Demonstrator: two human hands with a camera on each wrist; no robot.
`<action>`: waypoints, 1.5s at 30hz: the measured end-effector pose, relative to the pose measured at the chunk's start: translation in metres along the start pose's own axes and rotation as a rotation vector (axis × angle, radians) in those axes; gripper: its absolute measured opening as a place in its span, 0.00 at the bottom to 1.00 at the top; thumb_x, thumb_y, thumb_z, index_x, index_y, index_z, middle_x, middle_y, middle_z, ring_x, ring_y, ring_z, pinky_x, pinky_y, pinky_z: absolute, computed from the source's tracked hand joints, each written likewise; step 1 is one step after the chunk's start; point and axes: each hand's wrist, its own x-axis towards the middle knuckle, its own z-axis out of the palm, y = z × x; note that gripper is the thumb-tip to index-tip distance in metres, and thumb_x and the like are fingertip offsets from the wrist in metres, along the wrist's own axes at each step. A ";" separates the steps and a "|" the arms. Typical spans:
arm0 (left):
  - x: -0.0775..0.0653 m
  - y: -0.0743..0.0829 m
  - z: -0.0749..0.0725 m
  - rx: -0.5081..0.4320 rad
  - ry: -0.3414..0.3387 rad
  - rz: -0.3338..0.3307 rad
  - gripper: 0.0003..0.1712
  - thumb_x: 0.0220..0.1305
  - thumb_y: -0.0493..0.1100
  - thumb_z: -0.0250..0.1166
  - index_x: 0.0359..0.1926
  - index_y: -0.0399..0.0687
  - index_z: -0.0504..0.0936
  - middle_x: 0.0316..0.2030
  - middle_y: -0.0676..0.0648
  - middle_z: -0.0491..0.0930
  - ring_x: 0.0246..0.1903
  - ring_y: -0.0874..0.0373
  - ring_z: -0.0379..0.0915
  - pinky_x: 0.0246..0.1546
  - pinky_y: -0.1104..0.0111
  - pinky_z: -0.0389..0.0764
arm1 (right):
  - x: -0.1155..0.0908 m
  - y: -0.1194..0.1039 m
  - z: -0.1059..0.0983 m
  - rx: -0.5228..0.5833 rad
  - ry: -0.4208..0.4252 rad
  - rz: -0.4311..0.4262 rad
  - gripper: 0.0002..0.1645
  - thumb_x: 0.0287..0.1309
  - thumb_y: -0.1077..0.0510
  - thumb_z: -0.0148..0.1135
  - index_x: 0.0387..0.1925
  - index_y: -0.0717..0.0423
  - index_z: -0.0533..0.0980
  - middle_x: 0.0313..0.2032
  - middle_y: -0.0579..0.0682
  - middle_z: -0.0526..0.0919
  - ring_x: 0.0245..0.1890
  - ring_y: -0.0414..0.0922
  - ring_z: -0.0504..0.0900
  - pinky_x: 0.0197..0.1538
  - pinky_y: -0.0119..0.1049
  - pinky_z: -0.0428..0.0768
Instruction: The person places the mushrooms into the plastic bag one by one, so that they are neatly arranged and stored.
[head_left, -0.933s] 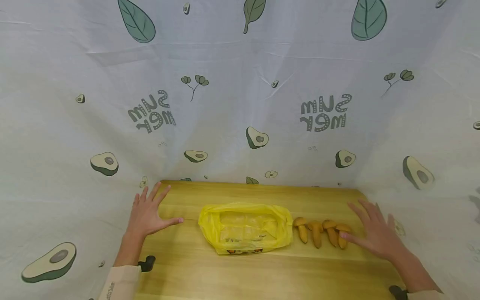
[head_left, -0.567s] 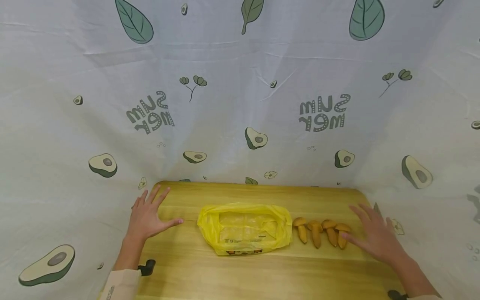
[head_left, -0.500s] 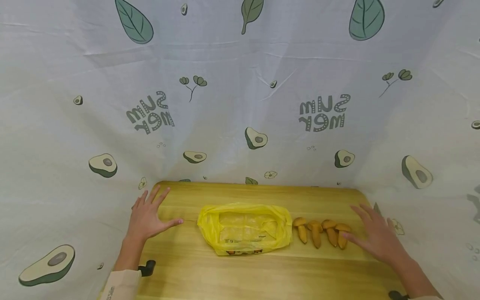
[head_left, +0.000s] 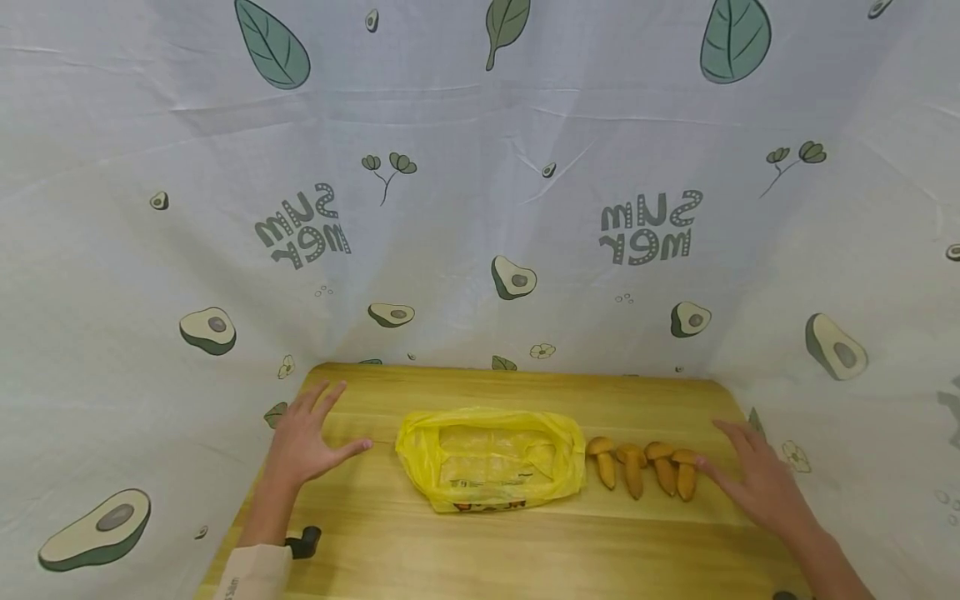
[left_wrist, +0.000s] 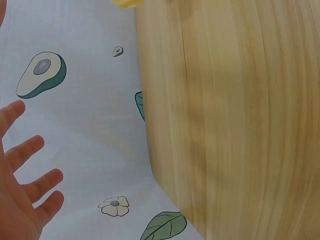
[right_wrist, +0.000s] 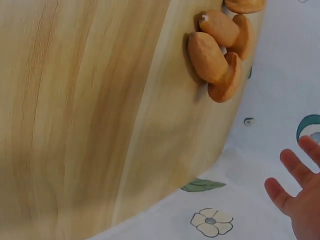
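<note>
Yellow bag point(head_left: 489, 462) lies open-mouthed at lower centre; four mushrooms point(head_left: 633, 477) line up just right of it. Left hand point(head_left: 302, 446), lower left, and right hand point(head_left: 765, 487), lower right, fingers spread, hold nothing; right-thumb contact with the nearest one cannot be told. Wooden tabletop point(head_left: 487, 554) runs below bag to bottom edge.

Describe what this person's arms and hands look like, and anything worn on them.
The left hand and right hand are ordinary five-fingered hands without gloves. A pale beige sleeve covers part of the left arm, with small dark lettering cut off by the picture's edge. A black piece, perhaps the wrist camera, shows beside its cuff. No right sleeve is visible.
</note>
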 end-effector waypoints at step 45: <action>-0.025 0.037 0.095 -0.419 -0.163 -0.095 0.53 0.57 0.71 0.70 0.79 0.65 0.61 0.79 0.38 0.56 0.73 0.27 0.57 0.58 0.26 0.68 | -0.009 -0.015 0.065 0.150 -0.046 0.117 0.29 0.71 0.50 0.63 0.59 0.72 0.75 0.51 0.73 0.81 0.48 0.66 0.81 0.48 0.65 0.79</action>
